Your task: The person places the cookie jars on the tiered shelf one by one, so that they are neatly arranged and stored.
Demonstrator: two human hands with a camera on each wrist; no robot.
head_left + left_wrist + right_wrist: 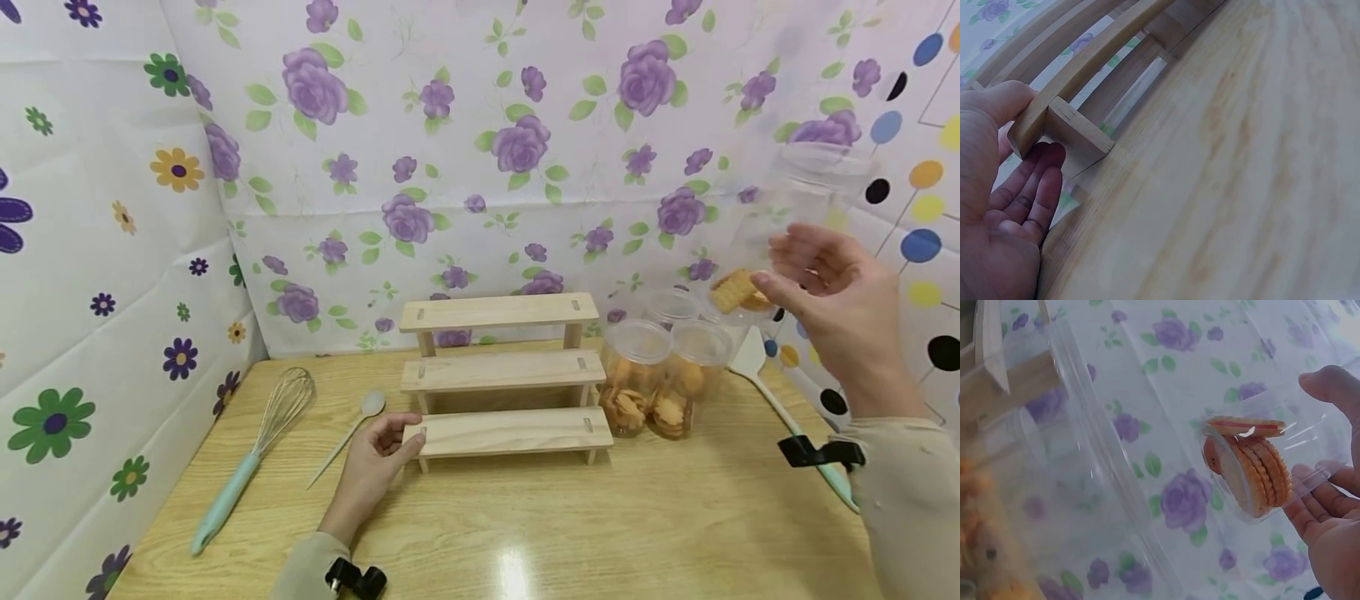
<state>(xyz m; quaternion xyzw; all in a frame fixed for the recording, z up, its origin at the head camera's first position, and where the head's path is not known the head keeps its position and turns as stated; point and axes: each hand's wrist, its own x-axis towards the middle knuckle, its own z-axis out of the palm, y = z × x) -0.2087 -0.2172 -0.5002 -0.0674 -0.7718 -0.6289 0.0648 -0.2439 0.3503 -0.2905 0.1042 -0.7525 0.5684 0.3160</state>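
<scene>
My left hand point(375, 462) grips the left end of the lowest step of a three-tier wooden stand point(510, 432). In the left wrist view the thumb lies over the board's end point(1038, 122) and the fingers reach beneath it. Up at the right, my right hand point(847, 312) holds a clear plastic jar point(787, 196) above the table, thumb on one side and fingers on the other. Several ridged sandwich biscuits point(1257, 472) lie at the jar's bottom. The jar is tilted, its bottom toward the stand side.
Several clear lidded jars point(633, 371) of biscuits cluster right of the stand. A spatula point(750, 357) with a turquoise handle lies farther right. A whisk point(238, 483) and a pale spoon point(371, 404) lie at left. Patterned cloth walls point(480, 125) border the wooden table point(615, 533).
</scene>
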